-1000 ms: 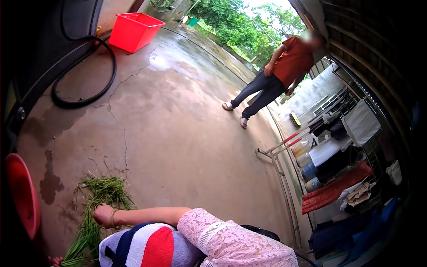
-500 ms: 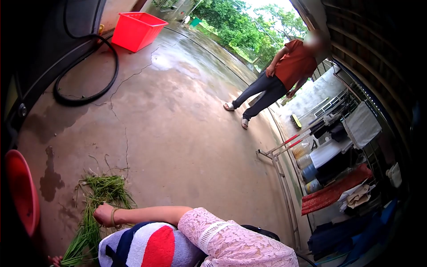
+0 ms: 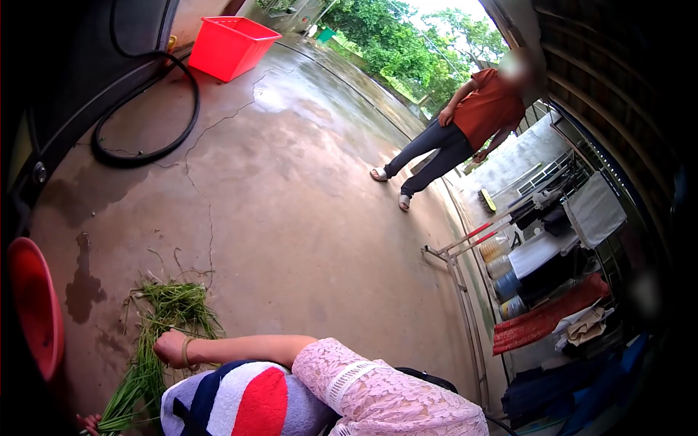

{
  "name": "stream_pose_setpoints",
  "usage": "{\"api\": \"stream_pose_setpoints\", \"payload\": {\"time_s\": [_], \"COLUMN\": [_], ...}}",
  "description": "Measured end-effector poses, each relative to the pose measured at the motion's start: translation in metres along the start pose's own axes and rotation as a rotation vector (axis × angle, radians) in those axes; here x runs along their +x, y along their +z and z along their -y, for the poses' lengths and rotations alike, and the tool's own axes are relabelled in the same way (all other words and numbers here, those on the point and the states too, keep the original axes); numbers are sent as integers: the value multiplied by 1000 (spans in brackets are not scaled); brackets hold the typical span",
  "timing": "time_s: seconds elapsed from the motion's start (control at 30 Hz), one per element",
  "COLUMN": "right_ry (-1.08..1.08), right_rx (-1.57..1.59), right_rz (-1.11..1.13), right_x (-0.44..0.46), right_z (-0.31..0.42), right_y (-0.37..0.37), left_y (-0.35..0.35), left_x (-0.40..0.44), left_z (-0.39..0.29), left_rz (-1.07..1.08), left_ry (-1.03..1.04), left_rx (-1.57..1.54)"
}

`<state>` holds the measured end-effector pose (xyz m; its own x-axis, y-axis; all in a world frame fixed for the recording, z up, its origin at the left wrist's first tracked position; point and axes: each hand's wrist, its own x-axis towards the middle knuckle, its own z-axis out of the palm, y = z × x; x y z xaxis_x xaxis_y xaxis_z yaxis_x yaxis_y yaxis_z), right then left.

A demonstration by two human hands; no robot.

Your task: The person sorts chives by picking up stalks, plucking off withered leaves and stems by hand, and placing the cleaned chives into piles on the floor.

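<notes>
Long, thin green stalks [image 3: 134, 381] lie in a loose heap on the concrete floor at the lower left. My right hand [image 3: 172, 349], with a bracelet at the wrist, is closed over the heap; its fingers curl out of sight, so what they hold is hidden. At the bottom left edge only the fingers of my left hand [image 3: 89, 424] show, curled at the lower ends of the stalks. A striped cloth [image 3: 243, 400] in white, navy, red and lilac covers my lap beneath the right forearm.
A red basin [image 3: 35, 309] stands at the left edge, and a red plastic tub [image 3: 231, 49] farther back. A black hose [image 3: 195, 109] loops over the floor. Ahead stands a person [image 3: 483, 116] in an orange-red shirt. Metal rails [image 3: 465, 312] and hung cloths line the right side.
The view has shifted very slightly, so the background sits a little farther right. My hands, the stalks and the standing person keep nearly the same positions.
</notes>
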<state>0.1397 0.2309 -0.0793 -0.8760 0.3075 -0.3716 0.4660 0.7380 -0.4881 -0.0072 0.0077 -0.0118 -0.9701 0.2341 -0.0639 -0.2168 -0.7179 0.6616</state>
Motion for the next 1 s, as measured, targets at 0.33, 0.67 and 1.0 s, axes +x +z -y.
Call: {"api": "stream_pose_setpoints", "payload": {"time_s": [0.33,0.67,1.0], "right_ry": [3,-25,-93], "right_rx": [35,22,25], "right_rz": [25,7,39], "right_x": [4,7,9], "right_z": [-3,-8,1], "right_y": [7,14,15], "left_y": [-2,-10,-69], "left_x": [-1,2,16], "left_z": [0,4,-2], "left_rz": [-48,-39,150], "left_ry": [-30,-29,-11], "left_rx": [-35,-16,22]}}
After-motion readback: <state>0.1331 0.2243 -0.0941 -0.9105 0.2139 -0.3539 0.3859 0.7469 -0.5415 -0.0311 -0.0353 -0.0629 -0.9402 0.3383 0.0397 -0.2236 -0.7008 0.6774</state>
